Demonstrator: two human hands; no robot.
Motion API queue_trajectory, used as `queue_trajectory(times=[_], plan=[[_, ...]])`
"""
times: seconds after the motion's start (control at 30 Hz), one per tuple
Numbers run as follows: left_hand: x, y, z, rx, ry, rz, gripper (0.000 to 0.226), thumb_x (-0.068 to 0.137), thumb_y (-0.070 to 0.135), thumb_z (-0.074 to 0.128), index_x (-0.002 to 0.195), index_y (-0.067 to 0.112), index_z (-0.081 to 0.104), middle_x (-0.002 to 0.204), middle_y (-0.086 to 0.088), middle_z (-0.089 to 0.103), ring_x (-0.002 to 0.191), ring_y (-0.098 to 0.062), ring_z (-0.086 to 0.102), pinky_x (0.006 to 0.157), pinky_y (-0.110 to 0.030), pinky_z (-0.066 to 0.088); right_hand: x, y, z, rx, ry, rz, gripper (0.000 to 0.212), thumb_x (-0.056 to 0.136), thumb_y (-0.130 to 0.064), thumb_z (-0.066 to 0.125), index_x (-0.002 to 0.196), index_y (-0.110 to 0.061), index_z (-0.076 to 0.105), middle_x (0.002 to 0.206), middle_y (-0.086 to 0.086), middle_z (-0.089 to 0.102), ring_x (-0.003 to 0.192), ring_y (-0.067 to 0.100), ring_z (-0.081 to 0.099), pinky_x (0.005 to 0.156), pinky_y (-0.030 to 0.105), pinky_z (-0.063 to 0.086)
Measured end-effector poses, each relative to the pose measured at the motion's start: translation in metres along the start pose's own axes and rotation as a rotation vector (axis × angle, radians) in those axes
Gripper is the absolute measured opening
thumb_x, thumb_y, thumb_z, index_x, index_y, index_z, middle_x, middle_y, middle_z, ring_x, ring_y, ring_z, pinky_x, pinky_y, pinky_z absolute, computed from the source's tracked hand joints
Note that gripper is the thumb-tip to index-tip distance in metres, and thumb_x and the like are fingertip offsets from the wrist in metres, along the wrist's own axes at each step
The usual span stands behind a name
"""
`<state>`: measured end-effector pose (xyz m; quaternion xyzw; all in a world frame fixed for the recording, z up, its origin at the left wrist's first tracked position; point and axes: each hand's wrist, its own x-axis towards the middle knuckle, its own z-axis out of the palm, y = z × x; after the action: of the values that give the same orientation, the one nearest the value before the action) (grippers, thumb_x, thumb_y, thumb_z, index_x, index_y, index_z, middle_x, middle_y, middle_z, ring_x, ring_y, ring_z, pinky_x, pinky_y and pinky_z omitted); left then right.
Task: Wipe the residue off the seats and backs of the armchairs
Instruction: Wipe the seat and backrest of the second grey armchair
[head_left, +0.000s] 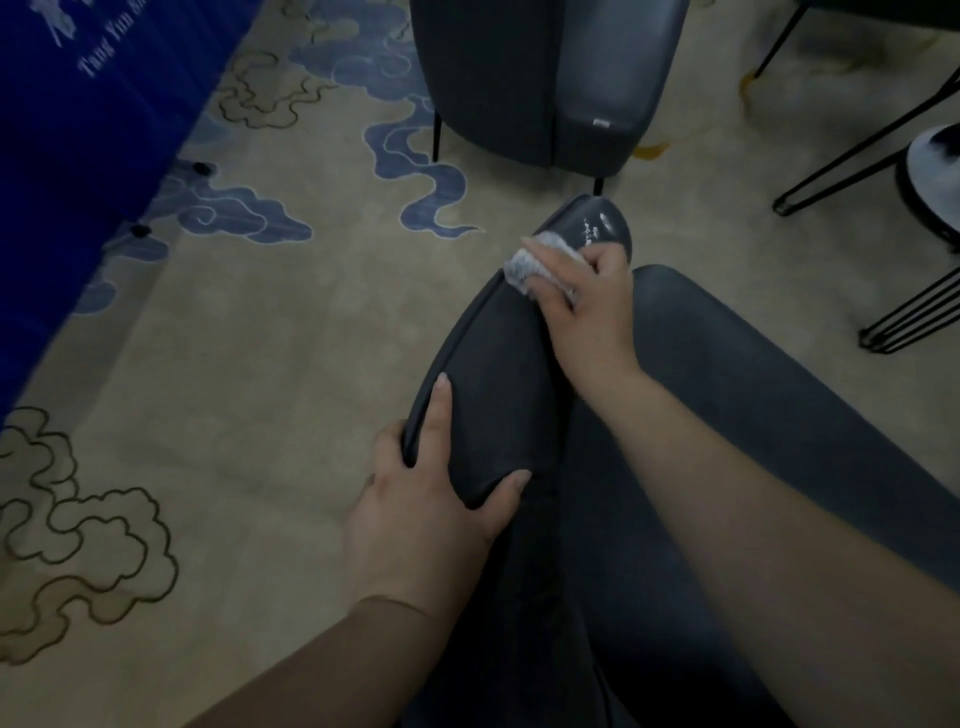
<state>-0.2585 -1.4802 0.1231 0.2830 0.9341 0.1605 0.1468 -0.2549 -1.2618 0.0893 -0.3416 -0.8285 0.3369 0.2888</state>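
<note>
The right hand presses a crumpled cloth onto the armchair arm's far end beside white residue, left hand gripping its near edge; wiping forward over those specks seems next.

Second armchair stands behind near armchair.
</note>
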Motion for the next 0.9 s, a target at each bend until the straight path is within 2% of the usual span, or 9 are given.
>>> queue_trajectory(times=[0.07,0.23,0.33,0.4,0.5,0.63,0.77,0.83,0.9], plan=[[0.002,0.001,0.000,0.001,-0.001,0.003,0.095,0.064,0.090,0.028,0.139,0.057,-0.019,0.137,0.005,0.034,0.100,-0.021,0.061,0.070,-0.028,0.043,0.020,-0.002,0.001,0.013,0.024,0.033,0.036,0.089,-0.022,0.063,0.124,-0.032,0.061,0.100,0.000,0.035,0.101,0.027,0.045,0.102,0.034,0.037],[0.000,-0.002,0.001,0.013,0.009,0.006,0.095,0.065,0.091,0.027,0.143,0.054,-0.014,0.138,0.003,0.035,0.097,-0.021,0.062,0.065,-0.026,0.040,-0.023,-0.007,0.003,0.039,0.045,-0.037,0.036,0.087,-0.023,0.064,0.121,-0.034,0.062,0.099,0.000,0.037,0.095,0.020,0.043,0.094,0.021,0.036],[-0.001,-0.001,0.001,-0.007,0.005,0.009,0.095,0.064,0.091,0.024,0.143,0.055,-0.013,0.136,0.004,0.034,0.095,-0.021,0.062,0.062,-0.025,0.039,-0.013,0.000,-0.001,-0.018,-0.016,-0.091,0.035,0.087,-0.023,0.063,0.120,-0.035,0.062,0.098,0.001,0.037,0.095,0.025,0.045,0.094,0.031,0.041],[-0.001,0.000,0.001,-0.010,-0.001,0.009,0.095,0.063,0.091,0.025,0.142,0.056,-0.014,0.136,0.004,0.034,0.093,-0.020,0.062,0.062,-0.025,0.038,0.021,0.007,-0.002,-0.049,0.010,-0.032,0.033,0.089,-0.027,0.061,0.122,-0.032,0.062,0.100,0.002,0.036,0.098,0.029,0.046,0.094,0.036,0.042],[-0.002,0.000,0.001,-0.016,-0.017,0.009,0.095,0.064,0.090,0.025,0.141,0.056,-0.019,0.139,0.003,0.032,0.097,-0.019,0.060,0.065,-0.026,0.043,0.053,0.011,0.000,-0.008,0.091,0.053,0.035,0.090,-0.029,0.060,0.125,-0.033,0.060,0.102,0.001,0.036,0.103,0.027,0.048,0.097,0.028,0.040],[-0.002,-0.003,-0.002,-0.029,-0.024,0.003,0.095,0.066,0.088,0.028,0.142,0.055,-0.018,0.140,0.003,0.030,0.100,-0.021,0.059,0.075,-0.030,0.046,0.016,0.005,0.007,0.018,0.075,0.035,0.036,0.090,-0.026,0.061,0.124,-0.037,0.059,0.102,-0.001,0.036,0.099,0.020,0.043,0.096,0.021,0.036],[-0.003,-0.003,-0.001,-0.031,-0.014,0.014,0.094,0.067,0.087,0.030,0.142,0.055,-0.017,0.139,0.004,0.031,0.098,-0.021,0.059,0.071,-0.026,0.041,0.022,0.008,0.001,-0.029,0.029,-0.038,0.034,0.090,-0.024,0.061,0.123,-0.031,0.061,0.101,0.002,0.036,0.099,0.023,0.044,0.096,0.018,0.035],[-0.004,-0.004,0.000,-0.014,-0.007,0.015,0.095,0.066,0.088,0.029,0.141,0.055,-0.018,0.138,0.005,0.031,0.097,-0.020,0.060,0.069,-0.024,0.037,0.044,0.011,0.002,-0.019,0.061,0.018,0.033,0.091,-0.024,0.060,0.124,-0.028,0.062,0.102,0.001,0.036,0.101,0.023,0.046,0.094,0.014,0.034],[-0.003,-0.003,0.001,-0.009,-0.004,0.007,0.095,0.065,0.088,0.029,0.139,0.057,-0.020,0.139,0.006,0.031,0.098,-0.019,0.061,0.070,-0.025,0.040,0.046,0.010,0.006,0.036,0.097,0.085,0.033,0.091,-0.024,0.060,0.124,-0.030,0.062,0.103,0.000,0.036,0.101,0.021,0.046,0.094,0.015,0.035]])
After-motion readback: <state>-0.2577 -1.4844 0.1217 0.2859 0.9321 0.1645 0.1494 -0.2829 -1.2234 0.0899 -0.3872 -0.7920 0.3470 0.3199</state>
